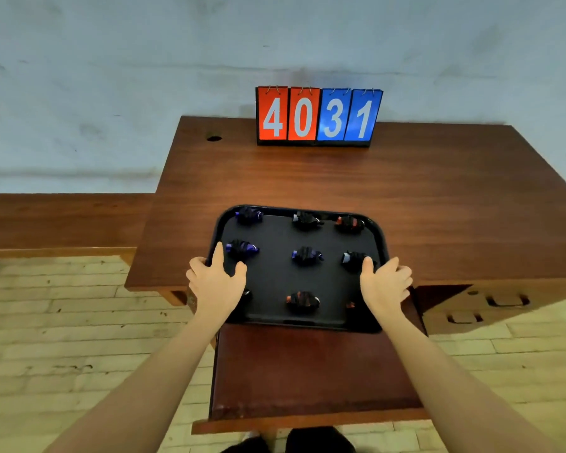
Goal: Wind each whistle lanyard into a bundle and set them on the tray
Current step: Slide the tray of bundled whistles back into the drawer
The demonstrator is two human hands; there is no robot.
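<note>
Both forearms reach out, the left hand and right hand gripping the tray sides, where the wound whistle bundles sit loose, two seemingly half-hidden under the wrists, so tilting could slide them off.

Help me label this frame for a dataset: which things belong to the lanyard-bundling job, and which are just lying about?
Part of the job:
- black tray
- wound whistle bundles lying on it
- left hand and right hand, each gripping a side edge of the tray

Just lying about:
- flip scoreboard reading 4031
- wooden desk
</note>
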